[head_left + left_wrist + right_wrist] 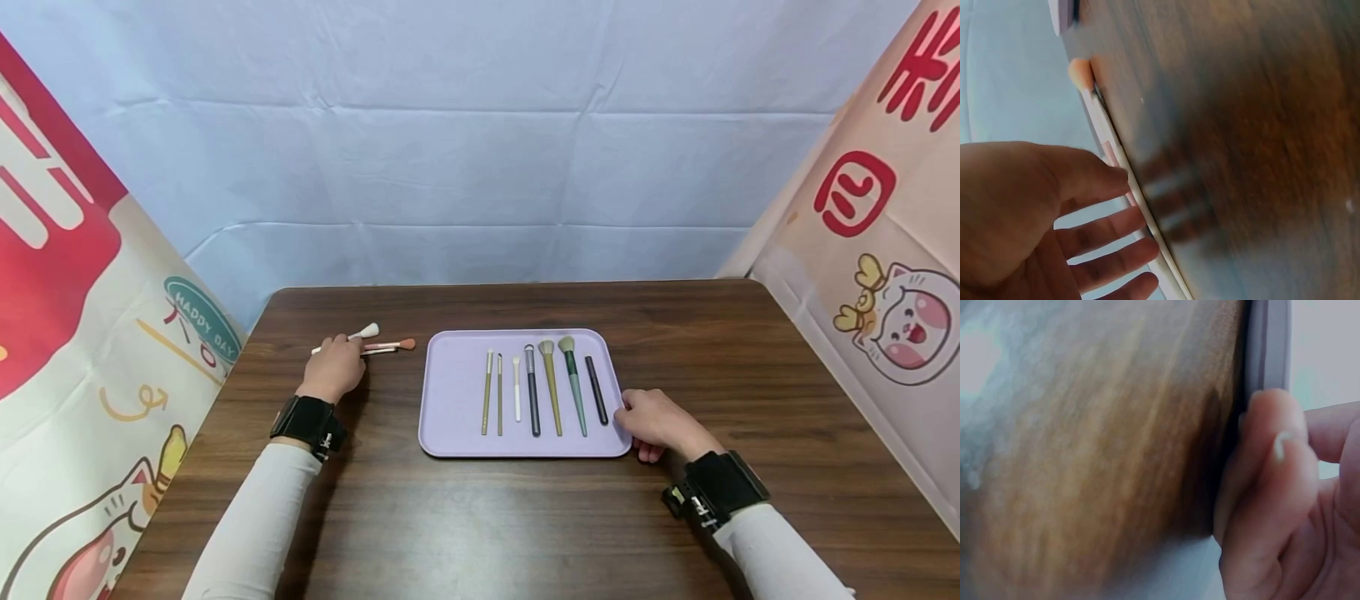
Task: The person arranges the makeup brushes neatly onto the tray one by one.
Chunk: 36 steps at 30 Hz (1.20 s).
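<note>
My left hand (pixel 333 368) is over a few makeup brushes lying on the table left of the tray. They include a white-headed brush (pixel 367 331), an orange-tipped brush (pixel 406 343) and a slim pale handle (pixel 381 351). In the left wrist view the thumb and spread, lightly bent fingers (pixel 1116 225) reach the handles below a peach brush head (pixel 1081 74). At the lower right corner of the lilac tray (pixel 453 400), my right hand (pixel 660 423) grips the rim, fingers curled against its edge (pixel 1267 350) in the right wrist view.
Several brushes lie side by side on the tray, among them a green brush (pixel 574 383), a dark grey brush (pixel 532 392) and a black stick (pixel 596 392). The wooden table (pixel 480 525) ends at a pale blue cloth (pixel 465 167); printed cloths hang at both sides.
</note>
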{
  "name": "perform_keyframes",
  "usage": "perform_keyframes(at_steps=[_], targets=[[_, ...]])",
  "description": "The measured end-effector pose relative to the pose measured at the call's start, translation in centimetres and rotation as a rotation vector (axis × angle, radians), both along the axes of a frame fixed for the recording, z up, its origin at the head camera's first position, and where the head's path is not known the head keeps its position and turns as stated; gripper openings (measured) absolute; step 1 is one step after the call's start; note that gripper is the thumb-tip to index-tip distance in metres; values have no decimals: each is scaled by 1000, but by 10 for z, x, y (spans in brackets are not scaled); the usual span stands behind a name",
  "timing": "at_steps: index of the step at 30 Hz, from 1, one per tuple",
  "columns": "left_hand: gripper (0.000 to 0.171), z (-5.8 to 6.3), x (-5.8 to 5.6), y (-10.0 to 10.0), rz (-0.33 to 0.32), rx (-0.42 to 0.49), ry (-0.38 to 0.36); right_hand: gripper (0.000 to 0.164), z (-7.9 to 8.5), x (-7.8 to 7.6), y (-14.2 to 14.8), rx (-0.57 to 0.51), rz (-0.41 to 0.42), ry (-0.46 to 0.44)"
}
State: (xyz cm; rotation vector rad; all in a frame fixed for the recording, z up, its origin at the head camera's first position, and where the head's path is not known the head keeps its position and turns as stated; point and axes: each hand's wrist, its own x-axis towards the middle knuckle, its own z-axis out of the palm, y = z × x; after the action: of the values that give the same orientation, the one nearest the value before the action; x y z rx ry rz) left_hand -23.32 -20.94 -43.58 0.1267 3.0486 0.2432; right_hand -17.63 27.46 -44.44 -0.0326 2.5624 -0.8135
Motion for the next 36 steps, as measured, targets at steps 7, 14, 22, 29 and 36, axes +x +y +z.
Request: perform_keyframes(at_steps=[7,14,22,29,36], targets=[[23,-2,-1,-3,-37,-19,68,14,0,0,0,-5,2,-1],[4,-5,-4,-9,-102,-12,94,14,0,0,0,-3,4,1],[14,-9,-7,-12,-178,-27,72,14,0,0,-1,-5,8,-7],[17,-7,-8,-6,-224,-46,53,15,1,0,0,-1,14,-12],[49,4,-6,2,-211,-17,-55,13,0,-2,1,-1,17,-13]])
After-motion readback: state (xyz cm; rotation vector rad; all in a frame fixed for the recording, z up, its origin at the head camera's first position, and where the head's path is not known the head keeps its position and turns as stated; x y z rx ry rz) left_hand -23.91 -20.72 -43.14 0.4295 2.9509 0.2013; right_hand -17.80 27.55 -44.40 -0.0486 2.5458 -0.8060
